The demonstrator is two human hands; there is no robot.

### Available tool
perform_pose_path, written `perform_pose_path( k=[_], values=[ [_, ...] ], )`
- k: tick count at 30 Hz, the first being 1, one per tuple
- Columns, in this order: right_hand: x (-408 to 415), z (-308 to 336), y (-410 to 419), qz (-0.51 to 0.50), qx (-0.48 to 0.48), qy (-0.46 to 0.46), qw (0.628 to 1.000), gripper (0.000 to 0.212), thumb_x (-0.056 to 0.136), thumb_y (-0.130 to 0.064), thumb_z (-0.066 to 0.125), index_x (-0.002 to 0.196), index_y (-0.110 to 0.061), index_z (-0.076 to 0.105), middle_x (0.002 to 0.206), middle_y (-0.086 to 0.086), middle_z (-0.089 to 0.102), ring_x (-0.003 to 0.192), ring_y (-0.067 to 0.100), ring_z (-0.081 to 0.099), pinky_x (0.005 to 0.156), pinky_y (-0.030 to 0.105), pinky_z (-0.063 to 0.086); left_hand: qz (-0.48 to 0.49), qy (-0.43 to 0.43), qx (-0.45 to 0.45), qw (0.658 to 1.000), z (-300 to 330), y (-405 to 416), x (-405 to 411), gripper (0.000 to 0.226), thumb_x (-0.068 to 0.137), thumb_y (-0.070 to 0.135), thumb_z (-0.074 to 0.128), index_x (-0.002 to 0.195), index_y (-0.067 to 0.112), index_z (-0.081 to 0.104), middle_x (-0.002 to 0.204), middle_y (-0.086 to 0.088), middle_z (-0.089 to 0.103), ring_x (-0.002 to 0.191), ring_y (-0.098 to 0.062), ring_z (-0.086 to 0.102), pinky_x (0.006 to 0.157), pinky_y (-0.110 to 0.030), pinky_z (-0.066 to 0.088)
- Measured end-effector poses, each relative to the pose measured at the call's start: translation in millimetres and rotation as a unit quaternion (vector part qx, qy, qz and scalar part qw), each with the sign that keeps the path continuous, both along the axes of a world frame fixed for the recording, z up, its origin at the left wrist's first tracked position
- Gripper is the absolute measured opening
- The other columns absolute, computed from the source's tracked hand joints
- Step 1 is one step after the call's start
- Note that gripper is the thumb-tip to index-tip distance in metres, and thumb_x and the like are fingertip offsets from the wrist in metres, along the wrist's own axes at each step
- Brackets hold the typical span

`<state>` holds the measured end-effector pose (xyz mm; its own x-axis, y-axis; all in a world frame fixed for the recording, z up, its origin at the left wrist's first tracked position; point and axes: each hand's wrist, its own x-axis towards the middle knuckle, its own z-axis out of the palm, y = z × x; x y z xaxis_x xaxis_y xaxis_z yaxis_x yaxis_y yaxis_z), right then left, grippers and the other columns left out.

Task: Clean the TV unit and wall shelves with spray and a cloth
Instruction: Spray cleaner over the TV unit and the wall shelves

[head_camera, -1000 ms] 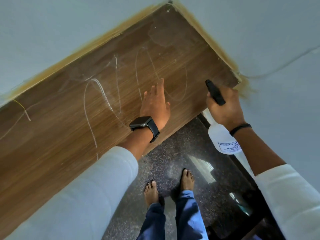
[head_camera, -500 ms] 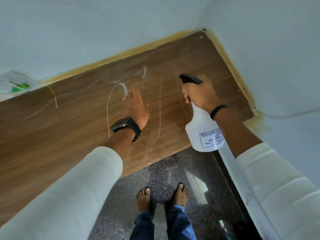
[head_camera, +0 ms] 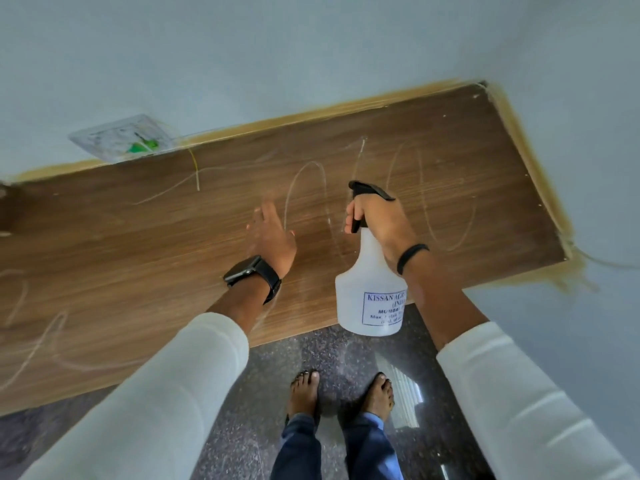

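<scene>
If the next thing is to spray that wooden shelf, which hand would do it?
Probably the right hand: it already grips the spray bottle by its neck, fingers at the black trigger, nozzle over the shelf. The left hand is open, flat over the wood, holding nothing; no cloth is in view.

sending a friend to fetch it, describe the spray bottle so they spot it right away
Find the long wooden shelf fixed into the corner of the pale blue wall. Over its front edge, the right hand holds the bottle by the neck. It is the only translucent white thing there, with a black trigger head and a blue-printed label.
</scene>
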<state>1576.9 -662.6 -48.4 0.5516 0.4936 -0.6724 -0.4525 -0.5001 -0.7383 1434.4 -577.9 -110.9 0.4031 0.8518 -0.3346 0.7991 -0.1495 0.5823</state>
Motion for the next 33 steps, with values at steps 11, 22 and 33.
perform_pose_path(
  k=[11,22,33],
  values=[
    [-62.0,5.7,-70.6,-0.096,-0.017,0.012,0.995,0.021,0.073,0.008,0.039,0.084,-0.003,0.053,0.066,0.013,0.052,0.055,0.024,0.051,0.055,0.026,0.048,-0.064,0.000,-0.101,0.993,16.1,-54.9,-41.4,0.077,0.090,0.009,0.057,0.149,0.020,0.009,0.137,-0.013,0.049,0.123,-0.030,0.050,0.096,-0.040,0.044],
    [-153.4,89.5,-114.9,-0.061,0.065,-0.028,0.996,0.009,0.077,-0.008,0.055,0.077,-0.004,0.063,0.092,0.018,0.057,0.083,0.026,0.060,0.074,0.034,0.055,-0.021,-0.099,-0.142,0.985,143.6,-79.4,-71.7,0.075,0.091,0.009,0.056,0.148,0.017,0.009,0.141,-0.012,0.045,0.120,-0.026,0.053,0.089,-0.029,0.044],
    [-226.2,233.5,-154.5,0.032,0.205,-0.094,0.974,0.012,0.081,-0.006,0.053,0.084,-0.006,0.064,0.080,0.017,0.059,0.073,0.020,0.057,0.074,0.039,0.052,0.049,-0.229,-0.048,0.971,279.5,-116.5,-150.4,0.067,0.091,0.015,0.056,0.145,0.022,0.018,0.122,0.004,0.059,0.075,-0.011,0.059,0.059,-0.017,0.044]
  ],
)
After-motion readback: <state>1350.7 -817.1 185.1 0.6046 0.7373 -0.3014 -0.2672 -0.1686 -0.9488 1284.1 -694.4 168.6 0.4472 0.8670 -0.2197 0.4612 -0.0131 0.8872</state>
